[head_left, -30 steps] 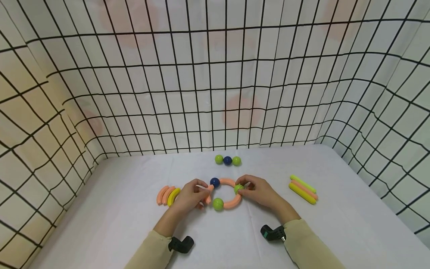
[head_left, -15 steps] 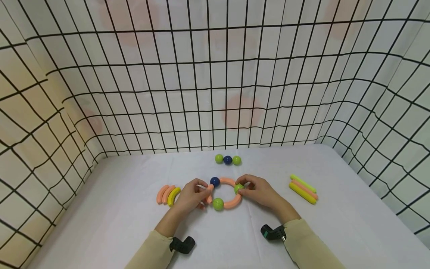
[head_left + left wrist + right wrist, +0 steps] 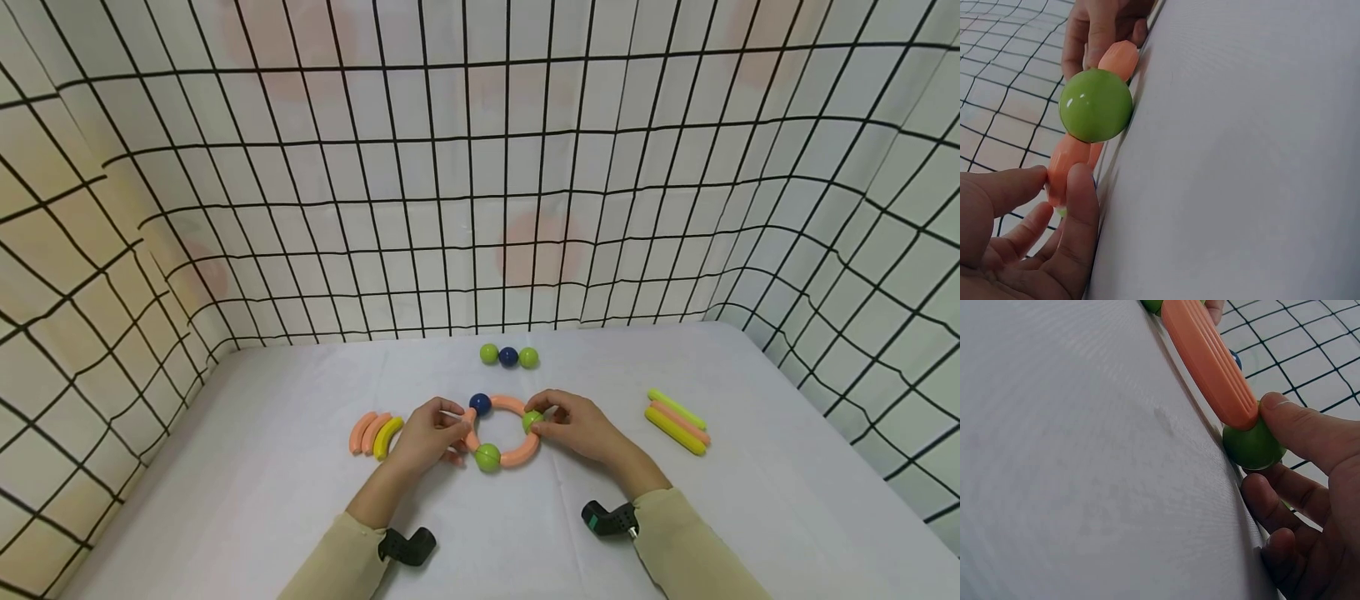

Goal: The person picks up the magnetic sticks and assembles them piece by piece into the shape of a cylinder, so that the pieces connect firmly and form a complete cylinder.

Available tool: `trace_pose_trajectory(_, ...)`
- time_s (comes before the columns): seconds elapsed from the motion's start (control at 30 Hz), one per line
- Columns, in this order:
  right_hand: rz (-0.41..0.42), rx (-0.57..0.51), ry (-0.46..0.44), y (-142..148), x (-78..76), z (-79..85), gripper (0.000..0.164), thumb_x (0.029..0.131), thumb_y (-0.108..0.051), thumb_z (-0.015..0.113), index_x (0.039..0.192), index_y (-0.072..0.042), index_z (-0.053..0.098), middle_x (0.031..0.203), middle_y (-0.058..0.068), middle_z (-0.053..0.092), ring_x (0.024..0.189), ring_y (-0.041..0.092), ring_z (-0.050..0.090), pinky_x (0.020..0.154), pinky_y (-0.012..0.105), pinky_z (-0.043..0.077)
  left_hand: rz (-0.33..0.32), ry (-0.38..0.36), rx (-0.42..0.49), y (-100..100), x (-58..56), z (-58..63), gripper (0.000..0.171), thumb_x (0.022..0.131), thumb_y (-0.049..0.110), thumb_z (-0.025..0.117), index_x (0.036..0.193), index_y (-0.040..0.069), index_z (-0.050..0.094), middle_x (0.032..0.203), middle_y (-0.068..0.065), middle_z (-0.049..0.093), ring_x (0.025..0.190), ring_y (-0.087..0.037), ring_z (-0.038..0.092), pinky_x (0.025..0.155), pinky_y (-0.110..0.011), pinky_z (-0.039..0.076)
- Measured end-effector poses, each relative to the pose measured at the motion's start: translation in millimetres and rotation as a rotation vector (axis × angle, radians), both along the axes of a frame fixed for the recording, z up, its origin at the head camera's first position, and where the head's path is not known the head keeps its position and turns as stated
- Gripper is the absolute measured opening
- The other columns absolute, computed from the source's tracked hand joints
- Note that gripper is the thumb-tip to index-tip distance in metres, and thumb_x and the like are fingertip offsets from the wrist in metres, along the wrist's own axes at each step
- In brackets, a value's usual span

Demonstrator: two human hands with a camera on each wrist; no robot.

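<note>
A: What is shown by the head view?
B: On the white desk, a ring is formed by three orange curved pieces and three balls. The left curved piece is pinched between thumb and fingertip by the left hand, and the right green ball by the right hand. The ring is shown whole only here. Beyond it lies a row of three balls; loose curved pieces are laid at the left, straight rods at the right.
A: Has anything been changed?
B: A second ago, the left curved piece was held apart from the near green ball; now its end is set against that ball.
A: And by the left wrist view?
B: That contact is shown close up, with the near curved piece on the ball's other side. The blue ball is almost wholly hidden.
A: By the right wrist view?
B: Grooves along the near curved piece are revealed, too fine to be made out from the head. The right hand's thumb is pressed on its ball, with bent fingers seen below.
</note>
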State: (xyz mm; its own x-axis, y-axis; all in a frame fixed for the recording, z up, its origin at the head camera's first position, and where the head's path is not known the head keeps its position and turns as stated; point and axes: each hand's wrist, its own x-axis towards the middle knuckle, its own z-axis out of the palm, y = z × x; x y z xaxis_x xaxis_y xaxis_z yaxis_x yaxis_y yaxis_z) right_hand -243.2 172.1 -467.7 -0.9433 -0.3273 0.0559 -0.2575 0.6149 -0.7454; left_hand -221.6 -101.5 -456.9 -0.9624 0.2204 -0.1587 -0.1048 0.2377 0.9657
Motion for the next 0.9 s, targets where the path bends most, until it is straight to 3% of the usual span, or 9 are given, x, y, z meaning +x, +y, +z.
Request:
trace_pose_trajectory(0.23, -0.001, 0.007, 0.007, -0.3, -0.6, -1.3, 0.024, 0.09, -0.035, 0.074, 0.113, -0.03, 0.068, 0.113, -0.002, 0.067, 0.088, 0.014, 0.057, 0.077, 0.031, 0.045, 0.001, 0.016, -0.008, -0.3, 1.1, 0.6, 0.033, 0.096, 0.013, 0.067, 0.125, 0.003, 0.056, 0.105, -0.015, 0.06, 0.072, -0.016, 0.067, 0.063, -0.032, 0.061)
trace_pose_trajectory(0.9, 0.008, 0.018, -0.012, 0.1, 1.9, 2.0, 0.025, 0.091, -0.033, 0.073, 0.116, -0.031, 0.068, 0.117, -0.005, 0.067, 0.092, 0.015, 0.057, 0.08, 0.032, 0.046, -0.01, 0.038, -0.046, -0.7, 0.9, -3.2, 0.028, 0.094, 0.005, 0.067, 0.12, 0.0, 0.061, 0.096, -0.012, 0.058, 0.069, -0.014, 0.063, 0.059, -0.029, 0.059)
